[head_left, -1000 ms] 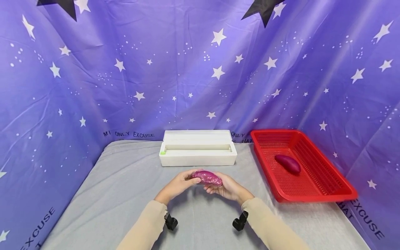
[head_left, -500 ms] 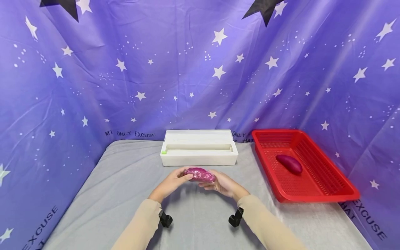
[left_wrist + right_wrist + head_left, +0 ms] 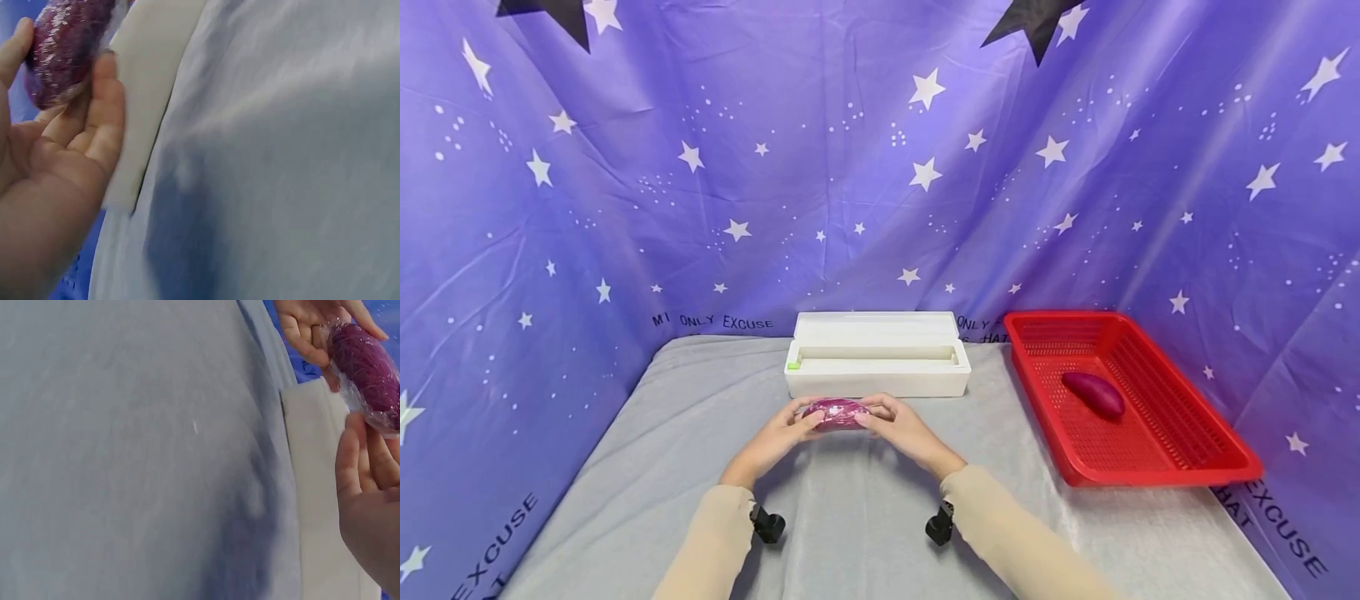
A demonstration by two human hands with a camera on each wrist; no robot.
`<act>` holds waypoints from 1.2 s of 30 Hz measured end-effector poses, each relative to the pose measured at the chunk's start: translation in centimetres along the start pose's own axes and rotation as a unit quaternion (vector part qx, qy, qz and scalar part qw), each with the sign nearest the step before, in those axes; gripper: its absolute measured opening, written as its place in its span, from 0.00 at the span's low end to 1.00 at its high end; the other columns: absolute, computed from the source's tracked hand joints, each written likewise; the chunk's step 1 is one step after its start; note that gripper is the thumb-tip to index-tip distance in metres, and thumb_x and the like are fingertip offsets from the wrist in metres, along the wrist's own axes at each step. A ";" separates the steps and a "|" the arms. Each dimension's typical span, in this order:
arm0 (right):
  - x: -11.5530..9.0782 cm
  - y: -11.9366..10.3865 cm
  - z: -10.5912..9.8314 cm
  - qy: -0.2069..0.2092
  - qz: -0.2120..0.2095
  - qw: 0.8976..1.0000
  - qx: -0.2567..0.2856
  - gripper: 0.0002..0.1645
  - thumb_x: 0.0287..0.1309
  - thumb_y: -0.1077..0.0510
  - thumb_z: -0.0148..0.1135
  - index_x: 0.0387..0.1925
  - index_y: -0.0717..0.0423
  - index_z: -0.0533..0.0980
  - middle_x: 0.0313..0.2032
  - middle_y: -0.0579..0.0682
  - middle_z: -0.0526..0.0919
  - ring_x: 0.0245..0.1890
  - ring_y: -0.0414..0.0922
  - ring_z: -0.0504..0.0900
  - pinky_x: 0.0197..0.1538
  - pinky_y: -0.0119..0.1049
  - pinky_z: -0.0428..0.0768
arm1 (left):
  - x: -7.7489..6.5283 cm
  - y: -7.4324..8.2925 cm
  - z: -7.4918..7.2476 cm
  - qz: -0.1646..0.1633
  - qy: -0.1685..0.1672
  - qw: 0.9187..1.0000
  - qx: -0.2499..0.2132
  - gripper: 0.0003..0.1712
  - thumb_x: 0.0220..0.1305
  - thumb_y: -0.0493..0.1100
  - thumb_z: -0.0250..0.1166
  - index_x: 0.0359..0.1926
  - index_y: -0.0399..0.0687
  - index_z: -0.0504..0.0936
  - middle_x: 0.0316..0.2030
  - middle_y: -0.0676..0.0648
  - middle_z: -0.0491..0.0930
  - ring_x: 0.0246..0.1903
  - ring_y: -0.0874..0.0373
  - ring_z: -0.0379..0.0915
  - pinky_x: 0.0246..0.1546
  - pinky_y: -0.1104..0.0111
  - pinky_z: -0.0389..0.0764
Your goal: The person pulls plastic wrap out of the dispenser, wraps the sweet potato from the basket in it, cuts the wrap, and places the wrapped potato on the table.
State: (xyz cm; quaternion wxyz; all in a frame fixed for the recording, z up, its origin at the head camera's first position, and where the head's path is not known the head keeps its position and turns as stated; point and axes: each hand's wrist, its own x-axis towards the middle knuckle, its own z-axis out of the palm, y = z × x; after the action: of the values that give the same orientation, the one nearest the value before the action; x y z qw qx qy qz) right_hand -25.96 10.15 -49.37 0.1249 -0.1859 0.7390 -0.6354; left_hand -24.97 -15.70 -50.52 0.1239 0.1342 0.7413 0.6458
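Note:
A purple sweet potato [image 3: 837, 414], wrapped in shiny cling film, is held between both hands in front of the white box. My left hand [image 3: 772, 440] pinches its left end, thumb on the near side and fingers behind. At the other end my right hand [image 3: 908, 429] grips it the same way. Loose film edges show around the sweet potato [image 3: 369, 369] in the right wrist view. The left wrist view catches only part of the wrapped sweet potato [image 3: 65, 50], cut off by the top edge.
Behind the hands stands a long white cling film box [image 3: 877, 383], its lid raised and a green piece at its left end. On the right, a red perforated basket [image 3: 1157, 477] holds another purple sweet potato [image 3: 1093, 395]. Grey cloth [image 3: 865, 533] covers the table; a starry purple curtain [image 3: 820, 167] surrounds it.
Both hands have carried the wrapped sweet potato to the left. The right hand has turned, from supporting it underneath to pinching its right end with the thumb on the near side.

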 end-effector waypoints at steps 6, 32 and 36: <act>1.4 0.0 2.2 0.019 0.007 1.000 -0.024 0.25 0.68 0.51 0.63 0.61 0.60 0.75 0.52 0.56 0.82 0.51 0.57 0.81 0.54 0.53 0.79 | -0.9 -0.4 -1.9 -0.018 0.074 0.996 0.049 0.27 0.72 0.50 0.62 0.63 0.38 0.71 0.57 0.35 0.74 0.51 0.44 0.77 0.54 0.54 0.79; 6.8 -1.0 12.6 0.050 -0.034 0.995 -0.082 0.23 0.66 0.62 0.62 0.61 0.61 0.76 0.52 0.55 0.83 0.50 0.44 0.84 0.51 0.30 0.80 | -3.6 -1.2 -6.9 -0.048 0.421 0.901 0.088 0.35 0.66 0.62 0.65 0.65 0.46 0.76 0.59 0.41 0.74 0.53 0.51 0.70 0.49 0.67 0.70; 7.1 -1.2 13.0 0.020 -0.025 0.996 -0.087 0.26 0.66 0.65 0.61 0.65 0.63 0.72 0.57 0.57 0.80 0.54 0.47 0.82 0.54 0.30 0.78 | -3.8 -1.6 -7.4 -0.055 0.418 0.902 0.087 0.36 0.66 0.58 0.66 0.68 0.43 0.74 0.63 0.38 0.72 0.58 0.46 0.70 0.51 0.67 0.69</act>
State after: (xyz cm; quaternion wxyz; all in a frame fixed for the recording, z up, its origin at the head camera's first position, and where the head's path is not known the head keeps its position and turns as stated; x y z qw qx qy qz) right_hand -26.72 -4.64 -49.95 0.0775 -0.2023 0.7889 -0.5751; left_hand -24.11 -24.08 -51.07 -0.1743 -0.1794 0.7842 0.5678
